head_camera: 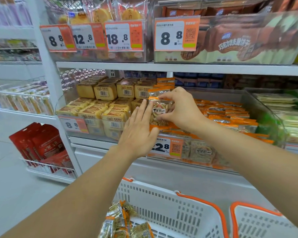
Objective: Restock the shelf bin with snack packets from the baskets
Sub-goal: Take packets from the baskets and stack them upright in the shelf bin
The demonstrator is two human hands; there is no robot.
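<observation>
Two white baskets [170,203], two hands [139,133], five price tags [176,33].

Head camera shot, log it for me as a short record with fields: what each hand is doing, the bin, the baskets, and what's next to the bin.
right hand: right hand pinches an upright snack packet at the bin's left end
left hand: left hand flat, fingers straight, touching the packet's left edge
shelf bin: clear bin holding orange-edged packets lying in rows
price tag: orange tag on the bin front
near basket: white basket, orange rim, packets at its left
second basket: second basket, contents not visible
left neighbour: tan cake packs
</observation>
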